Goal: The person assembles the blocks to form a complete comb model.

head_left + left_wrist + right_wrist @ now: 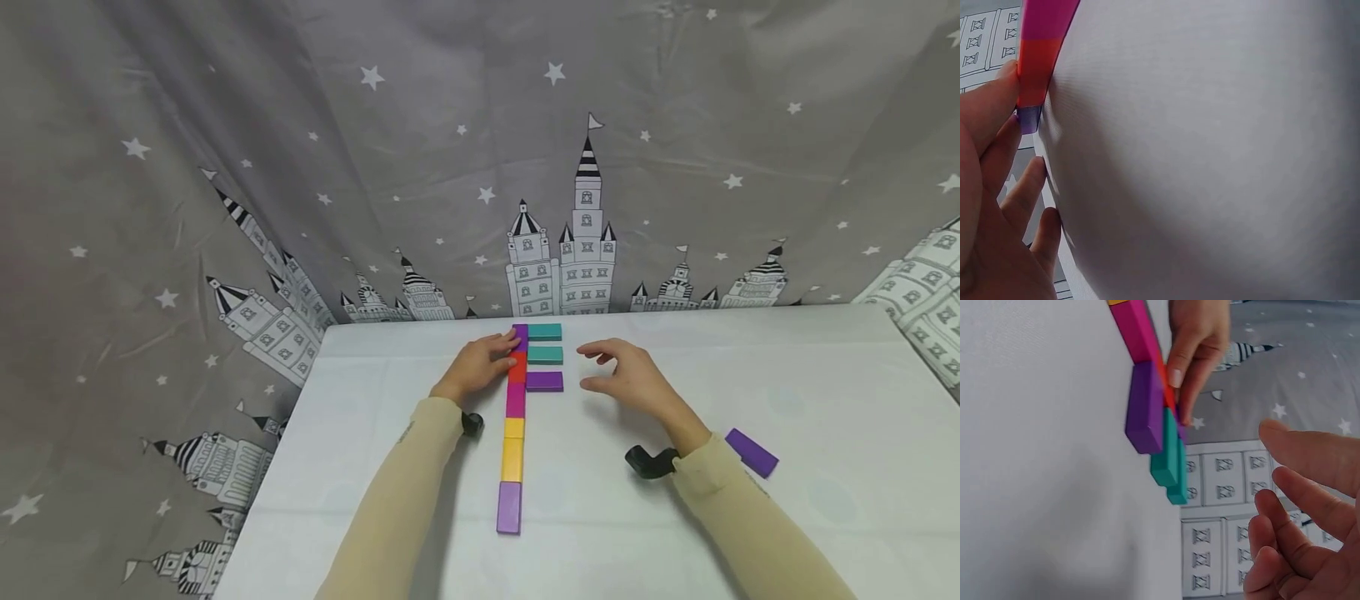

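Observation:
A column of rectangular blocks runs away from me on the white table, from a light purple block (509, 508) at the near end, through yellow blocks (512, 460) and a magenta block (515, 401), to a red block (518, 367) and a purple block (521, 335) at the far end. My left hand (474, 367) touches the far end from the left, thumb by the red block, index finger on the purple one. Two teal blocks (545, 356) and a dark purple block (544, 382) stick out rightward from the column. To their right hovers my right hand (628, 377), fingers loosely bent around nothing.
Another purple block (752, 452) lies slanted at the right, beside my right forearm. Behind the white table (825, 375) hangs a grey curtain (450, 150) printed with castles and stars. Black wrist mounts (651, 462) project from my sleeves.

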Motion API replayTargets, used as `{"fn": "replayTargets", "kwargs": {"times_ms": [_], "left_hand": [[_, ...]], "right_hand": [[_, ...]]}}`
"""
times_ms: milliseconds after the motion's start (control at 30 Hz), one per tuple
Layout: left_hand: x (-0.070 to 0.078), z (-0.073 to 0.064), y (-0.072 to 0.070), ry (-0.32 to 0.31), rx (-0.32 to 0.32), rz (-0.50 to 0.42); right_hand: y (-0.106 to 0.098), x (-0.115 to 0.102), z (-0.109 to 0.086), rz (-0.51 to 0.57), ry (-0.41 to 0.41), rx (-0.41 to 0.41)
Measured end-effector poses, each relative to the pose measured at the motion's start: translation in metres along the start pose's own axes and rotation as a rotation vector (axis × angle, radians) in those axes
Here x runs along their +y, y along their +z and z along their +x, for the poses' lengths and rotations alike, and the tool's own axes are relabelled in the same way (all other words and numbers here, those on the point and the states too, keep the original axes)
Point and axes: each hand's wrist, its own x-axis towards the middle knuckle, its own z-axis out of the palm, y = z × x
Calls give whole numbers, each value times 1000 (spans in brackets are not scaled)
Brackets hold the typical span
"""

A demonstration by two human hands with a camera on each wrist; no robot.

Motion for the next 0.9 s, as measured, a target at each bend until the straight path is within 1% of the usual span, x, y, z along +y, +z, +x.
{"fn": "replayTargets", "kwargs": {"times_ms": [200,367,633,700,900], "left_hand": [[-2,1,1,10,4,8],[-2,1,2,1,2,12],[-1,2,1,-12,-4,26],[-1,1,1,-15,-4,26],[1,1,0,-15,-8,23]], "right_hand": [[-18,6,-17,18,30,14],[-30,14,-35,-10,26,50],[-47,32,-71,-67,4,128],[-51,36,-80,-78,18,143],[-62,51,-108,-97,96,178]]}}
